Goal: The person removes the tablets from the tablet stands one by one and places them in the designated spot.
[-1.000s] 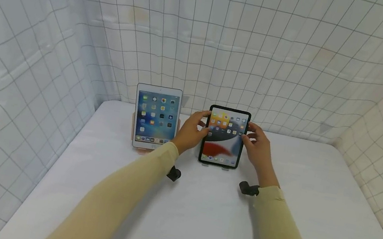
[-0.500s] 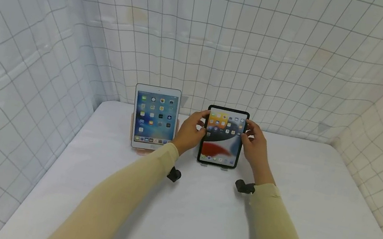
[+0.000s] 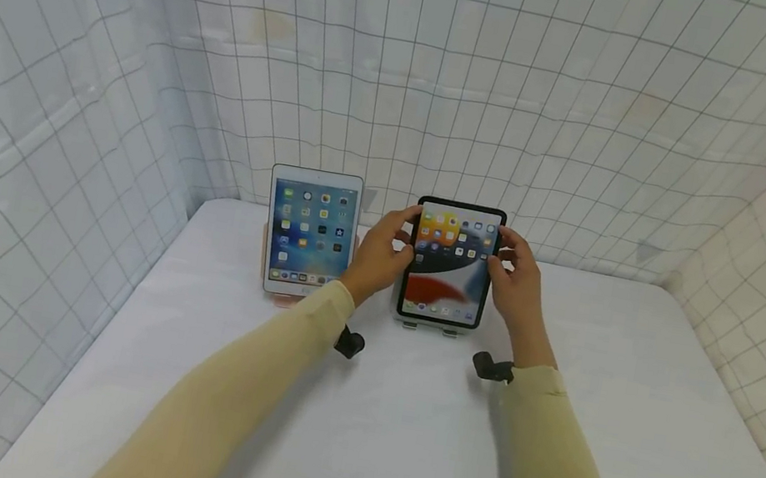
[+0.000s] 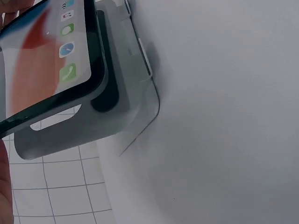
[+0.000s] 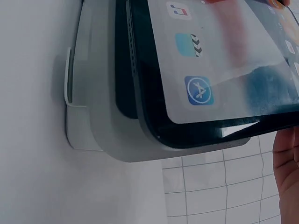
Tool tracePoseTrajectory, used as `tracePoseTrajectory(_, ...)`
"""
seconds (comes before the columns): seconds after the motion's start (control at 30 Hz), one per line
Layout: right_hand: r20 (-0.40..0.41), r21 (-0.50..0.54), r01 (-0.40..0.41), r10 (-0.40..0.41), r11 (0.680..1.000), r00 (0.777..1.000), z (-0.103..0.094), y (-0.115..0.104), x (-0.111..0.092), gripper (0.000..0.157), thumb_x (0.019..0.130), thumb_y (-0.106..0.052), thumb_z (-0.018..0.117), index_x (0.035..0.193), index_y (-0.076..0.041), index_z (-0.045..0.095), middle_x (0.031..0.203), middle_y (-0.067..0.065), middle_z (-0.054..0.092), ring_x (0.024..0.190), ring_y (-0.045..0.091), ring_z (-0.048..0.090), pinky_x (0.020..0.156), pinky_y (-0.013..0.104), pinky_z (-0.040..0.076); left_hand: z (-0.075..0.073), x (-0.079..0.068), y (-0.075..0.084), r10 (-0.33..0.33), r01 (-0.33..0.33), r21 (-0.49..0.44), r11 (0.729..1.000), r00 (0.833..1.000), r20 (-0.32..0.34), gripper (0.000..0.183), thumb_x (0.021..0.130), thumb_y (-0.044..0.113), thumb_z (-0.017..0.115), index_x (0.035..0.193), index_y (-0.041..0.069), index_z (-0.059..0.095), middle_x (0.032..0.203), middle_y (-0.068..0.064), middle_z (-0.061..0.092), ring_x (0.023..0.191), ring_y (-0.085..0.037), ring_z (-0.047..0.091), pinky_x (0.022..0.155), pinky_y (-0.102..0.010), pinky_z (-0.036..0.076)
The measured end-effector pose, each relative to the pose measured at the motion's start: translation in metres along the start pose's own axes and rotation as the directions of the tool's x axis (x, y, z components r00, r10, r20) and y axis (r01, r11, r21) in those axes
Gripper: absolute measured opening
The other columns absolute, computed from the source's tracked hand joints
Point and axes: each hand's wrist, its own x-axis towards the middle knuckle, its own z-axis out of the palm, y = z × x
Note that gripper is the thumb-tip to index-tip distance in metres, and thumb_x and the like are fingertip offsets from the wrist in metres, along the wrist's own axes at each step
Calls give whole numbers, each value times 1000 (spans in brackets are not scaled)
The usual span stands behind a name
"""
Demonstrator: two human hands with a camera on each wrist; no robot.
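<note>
In the head view, my left hand (image 3: 378, 257) and right hand (image 3: 516, 285) grip a black-framed tablet (image 3: 447, 284) by its two side edges, thumbs toward the front. Its screen is lit with app icons. Behind it is a grey tablet stand (image 4: 96, 128), mostly hidden in the head view. Both wrist views show a gap between the tablet's lower end and the stand's backplate, with the tablet up off the stand's front hooks (image 3: 410, 326). A dark pad (image 4: 108, 93) lies on that backplate. Part of the right hand's palm (image 5: 287, 168) shows beside the tablet.
To the left, a white-framed tablet (image 3: 311, 231) leans on a pinkish stand (image 3: 286, 301), close to my left wrist. A white cloth covers the table (image 3: 394, 444). Grid-patterned white curtains (image 3: 412, 66) close off the back and sides.
The black-framed tablet has risen from the stand's hooks and come slightly toward me, with both hands moving up along with it. The white-framed tablet stays in place.
</note>
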Motion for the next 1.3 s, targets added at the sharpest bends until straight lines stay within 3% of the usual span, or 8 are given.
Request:
tracePoseTrajectory(0.27,41,74,-31,28,997,999,-8,-16,-8,45,91,-9,53,134,-21,45,124,1,49,100,18,52,78,34,48,-13,-7,7,16,-13,-67,998,998,56,65,88,14,52,136,50,29,135,14,38,105,-8,48,80,-27,49)
tracePoseTrajectory(0.37,44,95,-20,16,995,999,-8,-13,-10,45,91,-11,54,133,-24,46,123,-2,49,99,16,53,74,27,49,-18,-11,9,37,-31,-92,995,997,68,65,88,12,52,137,48,29,135,14,39,105,-8,48,81,-28,48)
tracePoseTrajectory(0.63,87,129,-30,19,991,996,-12,-26,-21,47,92,-10,52,136,-20,43,125,3,46,97,18,52,72,22,49,-28,-22,16,81,-69,-126,990,992,95,69,85,9,55,139,44,30,133,13,40,102,-8,50,82,-28,48)
tracePoseTrajectory(0.93,140,139,-13,-6,990,990,-25,-59,-41,51,90,0,51,139,-9,39,124,12,45,93,20,53,70,18,48,-35,-38,21,127,-111,-118,987,983,134,70,84,8,56,143,37,29,134,11,38,99,-8,54,78,-26,50)
tracePoseTrajectory(1.07,156,128,-19,-1,992,988,-26,-52,-45,53,90,-2,51,141,-14,38,127,9,45,95,19,54,70,20,50,-36,-45,23,110,-98,-89,991,984,139,71,85,11,56,142,40,27,133,10,40,100,-8,54,77,-24,50)
tracePoseTrajectory(1.3,208,50,-71,59,996,976,-28,-37,-53,54,92,-17,54,140,-35,37,126,-5,47,96,15,56,73,28,48,-35,-55,21,88,-72,-100,992,983,160,71,85,10,56,144,36,26,132,9,41,100,-9,56,76,-25,51)
